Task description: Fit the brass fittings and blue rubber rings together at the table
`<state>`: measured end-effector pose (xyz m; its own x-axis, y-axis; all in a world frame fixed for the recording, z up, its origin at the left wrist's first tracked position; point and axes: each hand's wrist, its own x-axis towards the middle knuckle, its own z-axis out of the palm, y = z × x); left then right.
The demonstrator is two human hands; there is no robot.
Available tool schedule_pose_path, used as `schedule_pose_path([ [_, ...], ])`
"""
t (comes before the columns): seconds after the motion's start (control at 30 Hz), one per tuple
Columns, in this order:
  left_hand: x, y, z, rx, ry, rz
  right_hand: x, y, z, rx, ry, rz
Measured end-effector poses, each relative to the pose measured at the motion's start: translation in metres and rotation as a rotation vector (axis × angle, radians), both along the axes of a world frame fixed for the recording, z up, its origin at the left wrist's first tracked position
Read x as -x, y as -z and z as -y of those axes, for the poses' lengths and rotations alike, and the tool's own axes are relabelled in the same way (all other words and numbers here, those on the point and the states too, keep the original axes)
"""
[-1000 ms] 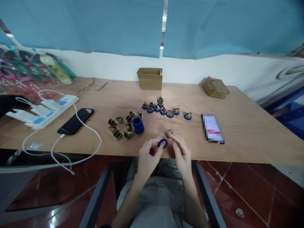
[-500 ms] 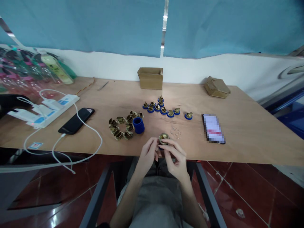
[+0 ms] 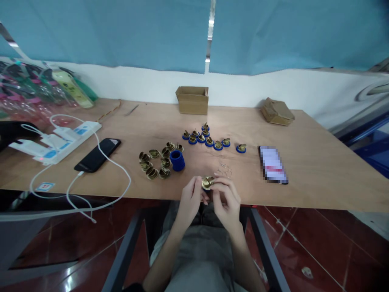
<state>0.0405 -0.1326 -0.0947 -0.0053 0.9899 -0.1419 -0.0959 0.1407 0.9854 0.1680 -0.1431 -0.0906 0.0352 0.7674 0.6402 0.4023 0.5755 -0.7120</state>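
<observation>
My left hand (image 3: 191, 198) and my right hand (image 3: 225, 199) meet at the near edge of the wooden table (image 3: 319, 170), both pinched round one small brass piece (image 3: 207, 182). The blue ring held earlier is hidden between my fingers. A stack of blue rings (image 3: 177, 160) stands just beyond my left hand, beside a cluster of loose brass pieces (image 3: 154, 160). Farther back lies a row of brass pieces seated in blue rings (image 3: 209, 140). Thin wire rings (image 3: 225, 169) lie just past my right hand.
A black phone (image 3: 97, 154) on a white cable (image 3: 100, 190) lies at the left, by a white power strip (image 3: 57, 142). A blurred card (image 3: 272, 164) lies to the right. A small open cardboard box (image 3: 192, 99) and a brown packet (image 3: 277, 111) sit at the back.
My hands have come together: the left brought the blue ring to the brass piece held by the right. Both now grip the piece, slightly tilted, at the table edge.
</observation>
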Motion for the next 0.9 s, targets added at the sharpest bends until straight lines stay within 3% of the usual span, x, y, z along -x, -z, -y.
schedule_pose_path([
  [0.1,-0.001,0.003,0.002,-0.004,-0.05,-0.073,-0.001,-0.003,0.0,0.034,0.1,0.077],
  [0.3,0.0,0.0,0.006,-0.122,-0.044,-0.178,-0.009,-0.008,-0.005,0.117,0.062,0.223],
  [0.53,-0.006,0.001,0.007,-0.087,-0.054,-0.148,-0.013,0.004,-0.009,0.1,0.156,0.354],
  [0.67,-0.006,0.006,0.006,-0.087,-0.087,-0.072,-0.014,0.011,-0.007,0.061,0.141,0.346],
  [0.9,0.001,0.012,0.004,-0.166,0.048,-0.141,-0.015,0.007,-0.006,0.026,0.092,0.248],
])
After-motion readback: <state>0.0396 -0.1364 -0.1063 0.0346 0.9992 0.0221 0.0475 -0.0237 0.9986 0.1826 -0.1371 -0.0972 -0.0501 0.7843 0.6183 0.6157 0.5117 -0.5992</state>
